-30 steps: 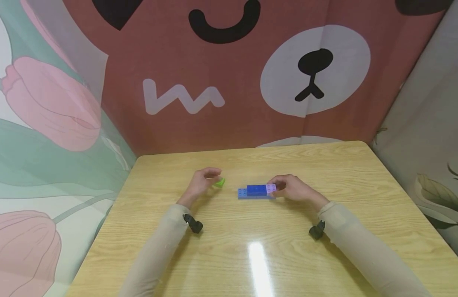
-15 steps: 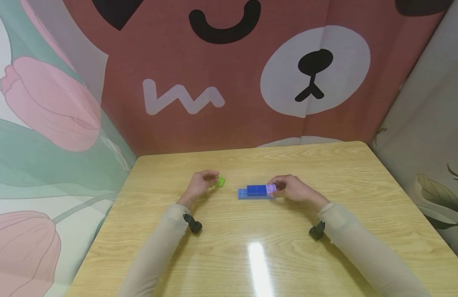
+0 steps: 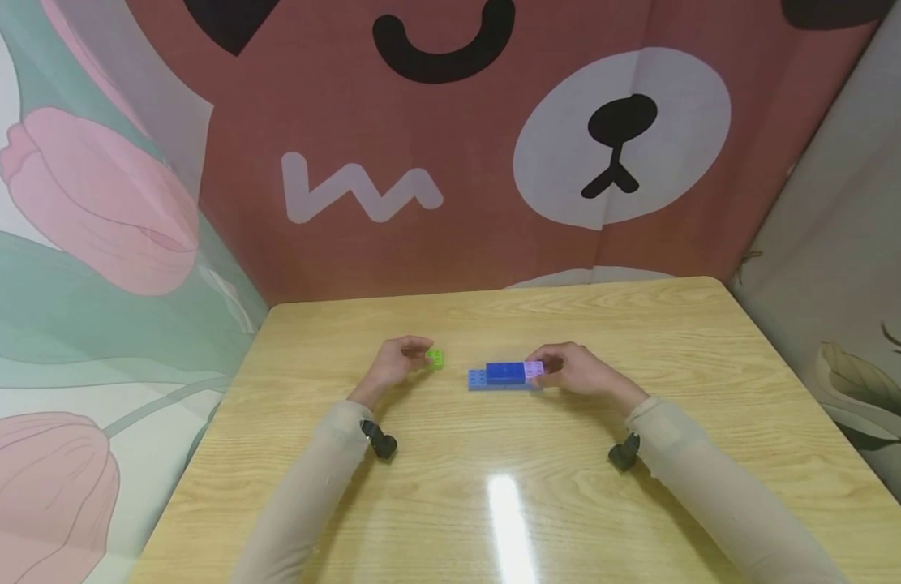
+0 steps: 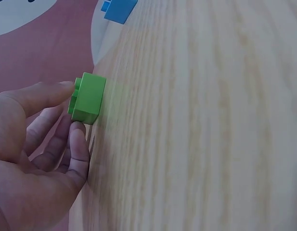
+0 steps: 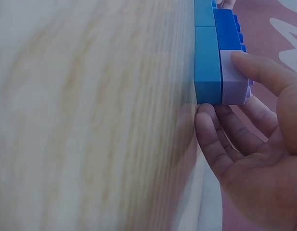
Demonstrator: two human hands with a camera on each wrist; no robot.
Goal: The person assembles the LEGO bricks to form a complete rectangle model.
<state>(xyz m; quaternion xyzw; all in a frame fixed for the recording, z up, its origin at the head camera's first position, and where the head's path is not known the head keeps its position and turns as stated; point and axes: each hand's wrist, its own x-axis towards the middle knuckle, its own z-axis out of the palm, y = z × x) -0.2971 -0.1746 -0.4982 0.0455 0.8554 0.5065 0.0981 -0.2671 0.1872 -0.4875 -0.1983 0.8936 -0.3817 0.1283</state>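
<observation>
In the head view my left hand is at a small green toy brick on the table, its studs facing up. The left wrist view has my thumb at the studded side of the green brick and fingertips at its end. My right hand pinches a lilac brick at the right end of a brick assembly. A dark blue brick sits beside it, both on a lower row of light blue bricks with bare studs at the left. In the right wrist view my thumb presses the lilac brick.
The bricks are on a light wood table with a bright reflection near its front. Behind stands a red-brown cloth backdrop with a printed bear, and flowered curtains flank the sides. A black strap device sits on each wrist.
The green brick has come down from a tilt and turned to lie squarer, studs up. My left hand has shifted slightly left and toward me. The right hand and blue assembly have stayed put.
</observation>
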